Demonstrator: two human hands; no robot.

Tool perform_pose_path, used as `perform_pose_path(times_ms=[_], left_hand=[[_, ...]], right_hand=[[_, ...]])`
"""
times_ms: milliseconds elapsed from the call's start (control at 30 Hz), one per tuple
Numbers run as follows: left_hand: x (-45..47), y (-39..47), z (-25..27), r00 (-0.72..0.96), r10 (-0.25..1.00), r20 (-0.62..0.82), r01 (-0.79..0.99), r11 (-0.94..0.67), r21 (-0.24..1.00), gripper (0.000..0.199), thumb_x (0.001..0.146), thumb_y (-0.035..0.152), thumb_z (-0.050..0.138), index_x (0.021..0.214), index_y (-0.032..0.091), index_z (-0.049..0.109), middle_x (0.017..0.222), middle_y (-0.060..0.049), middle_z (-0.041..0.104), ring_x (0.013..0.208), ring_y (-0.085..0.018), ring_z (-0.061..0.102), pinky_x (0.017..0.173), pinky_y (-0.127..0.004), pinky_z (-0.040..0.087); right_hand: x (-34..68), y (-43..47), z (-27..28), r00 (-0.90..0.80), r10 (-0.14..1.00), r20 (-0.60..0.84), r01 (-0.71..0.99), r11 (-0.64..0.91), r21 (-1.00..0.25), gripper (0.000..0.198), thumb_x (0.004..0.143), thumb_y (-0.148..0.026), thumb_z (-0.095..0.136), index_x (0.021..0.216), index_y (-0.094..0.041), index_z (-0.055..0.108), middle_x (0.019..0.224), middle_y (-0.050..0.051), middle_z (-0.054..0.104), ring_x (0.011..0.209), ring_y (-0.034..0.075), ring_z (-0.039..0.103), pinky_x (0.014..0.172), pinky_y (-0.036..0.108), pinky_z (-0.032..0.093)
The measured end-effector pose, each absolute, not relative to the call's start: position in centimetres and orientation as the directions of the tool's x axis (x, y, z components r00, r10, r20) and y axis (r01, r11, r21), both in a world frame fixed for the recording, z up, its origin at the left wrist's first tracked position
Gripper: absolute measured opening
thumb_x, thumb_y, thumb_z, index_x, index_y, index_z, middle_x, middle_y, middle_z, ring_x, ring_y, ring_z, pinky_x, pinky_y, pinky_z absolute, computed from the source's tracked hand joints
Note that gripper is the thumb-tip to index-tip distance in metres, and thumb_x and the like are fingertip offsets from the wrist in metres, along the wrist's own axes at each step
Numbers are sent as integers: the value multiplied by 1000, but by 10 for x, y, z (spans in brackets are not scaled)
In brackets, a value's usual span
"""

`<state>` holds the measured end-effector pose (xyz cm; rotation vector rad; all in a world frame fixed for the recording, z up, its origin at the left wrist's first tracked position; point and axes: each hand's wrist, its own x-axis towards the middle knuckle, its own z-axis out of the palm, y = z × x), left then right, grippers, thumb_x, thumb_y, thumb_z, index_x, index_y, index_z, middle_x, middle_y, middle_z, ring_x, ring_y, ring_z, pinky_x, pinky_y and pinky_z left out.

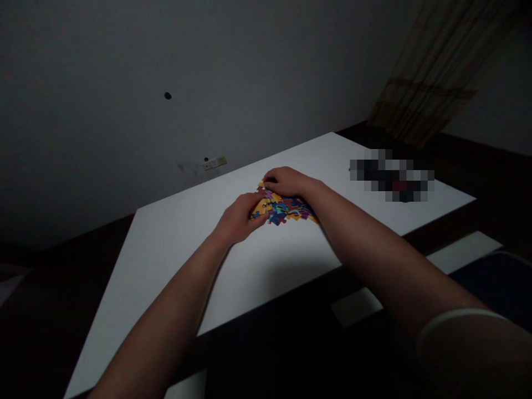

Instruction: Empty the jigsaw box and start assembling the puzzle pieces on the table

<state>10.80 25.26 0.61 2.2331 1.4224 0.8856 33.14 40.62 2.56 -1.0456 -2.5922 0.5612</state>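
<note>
Two bare hands gather round a heap of jigsaw pieces on the white table
From where I stand, the puzzle pieces [295, 208] lie in a loose, colourful pile on the table [166, 260], the left hand [243, 215] touching the pile at nine o'clock, its thumb and fingers apart with pieces between them; the right hand [286, 180] curls over the far edge at twelve o'clock, and I cannot tell whether its fingers close on a piece; from the pile, a dark item [393, 176], too blocky to make out, rests between two and three o'clock, and a wall socket [214, 163] sits toward ten
</note>
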Motion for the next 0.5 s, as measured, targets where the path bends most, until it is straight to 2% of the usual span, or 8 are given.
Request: perform_pose_path(times_ms=[133,367,433,500], left_hand=[[106,254,5,254,896,365,669,-435,603,58,102,51,87,153,26,77,141,-15,80,127,-38,75,116,-54,59],[101,269,-7,102,859,502,648,-441,622,56,104,39,81,156,23,68,141,-16,72,129,-36,69,118,-55,56],[101,272,-8,44,858,511,604,-430,671,53,105,40,81,153,24,68,139,-16,71,130,-36,67,119,-55,55],[101,274,-7,-79,869,488,502,-388,773,45,106,45,81,146,27,69,134,-13,71,128,-34,66,115,-52,56]], right_hand=[[332,407,24,-693,709,129,603,669,-435,33,114,-33,71,140,-22,89,146,16,88,135,36,81,114,42,59],[336,409,22,-683,714,153,622,678,-391,37,114,-33,67,140,-20,90,143,17,88,133,36,81,114,45,58],[337,408,22,-674,722,154,632,672,-387,38,114,-35,68,140,-21,90,143,17,88,132,36,81,114,45,58],[338,407,24,-672,724,153,638,672,-377,38,113,-37,68,140,-22,90,143,16,89,132,36,81,114,44,58]])
